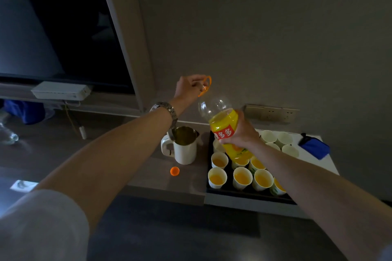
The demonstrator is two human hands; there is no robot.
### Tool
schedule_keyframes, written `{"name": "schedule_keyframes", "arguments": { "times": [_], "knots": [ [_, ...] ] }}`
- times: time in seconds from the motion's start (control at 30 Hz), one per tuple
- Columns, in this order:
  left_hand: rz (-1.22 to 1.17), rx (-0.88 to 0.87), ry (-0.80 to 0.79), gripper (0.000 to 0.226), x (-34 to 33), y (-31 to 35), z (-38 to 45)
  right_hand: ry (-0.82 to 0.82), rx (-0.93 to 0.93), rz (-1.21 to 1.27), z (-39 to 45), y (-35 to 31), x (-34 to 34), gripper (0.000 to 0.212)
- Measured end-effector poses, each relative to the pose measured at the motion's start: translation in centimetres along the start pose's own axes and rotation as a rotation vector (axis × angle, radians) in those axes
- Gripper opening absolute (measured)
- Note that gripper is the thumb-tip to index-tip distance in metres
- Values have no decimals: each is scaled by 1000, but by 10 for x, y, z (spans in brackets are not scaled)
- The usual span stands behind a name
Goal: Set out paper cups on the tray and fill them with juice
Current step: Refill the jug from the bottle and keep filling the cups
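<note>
A large juice bottle [224, 122] with orange juice and a red label is held up over the black tray [220, 190]. My right hand [241, 133] grips its body at the label. My left hand [189, 87] holds the bottle's neck by the orange carry handle [206, 85]. The bottle leans with its neck up and to the left. On the tray stand several paper cups with juice [242, 178] in front and several empty paper cups [276, 139] behind. The orange bottle cap [174, 171] lies on the counter left of the tray.
A white kettle [183, 147] with its lid open stands just left of the tray. A blue pouch [315, 147] lies at the right of the tray. A wall socket strip [271, 113] is behind. A dark screen [53, 27] fills the upper left.
</note>
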State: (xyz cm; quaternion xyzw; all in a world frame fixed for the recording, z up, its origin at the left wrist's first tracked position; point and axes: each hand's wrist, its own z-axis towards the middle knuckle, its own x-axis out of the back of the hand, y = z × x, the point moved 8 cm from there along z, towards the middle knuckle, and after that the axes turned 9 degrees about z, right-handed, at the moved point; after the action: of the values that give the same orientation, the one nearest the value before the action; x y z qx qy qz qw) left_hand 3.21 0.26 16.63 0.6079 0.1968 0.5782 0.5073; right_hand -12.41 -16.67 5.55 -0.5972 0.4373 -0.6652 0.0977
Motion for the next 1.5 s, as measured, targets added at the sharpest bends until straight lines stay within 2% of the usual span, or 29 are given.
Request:
{"name": "schedule_keyframes", "arguments": {
  "times": [0.13,0.37,0.63,0.8,1.17,1.33,1.5],
  "knots": [
    [8,-94,49,33,5,17,2,21,-48,108,12,-4,-9,130],
    [22,-273,50,28,2,42,10,154,-105,317,23,-12,-20,115],
    [59,-387,110,26,2,56,21,199,-88,287,59,-25,-22,113],
    [114,-399,119,24,0,46,36,130,-127,196,95,-23,-35,119],
    [193,-326,106,22,-10,11,85,-47,-76,258,162,-28,-90,124],
    [219,-279,64,22,-21,-13,93,-121,-111,238,173,-22,-118,133],
    [254,-220,5,24,-32,-31,94,-165,-122,234,177,-8,-138,129]
  ]
}}
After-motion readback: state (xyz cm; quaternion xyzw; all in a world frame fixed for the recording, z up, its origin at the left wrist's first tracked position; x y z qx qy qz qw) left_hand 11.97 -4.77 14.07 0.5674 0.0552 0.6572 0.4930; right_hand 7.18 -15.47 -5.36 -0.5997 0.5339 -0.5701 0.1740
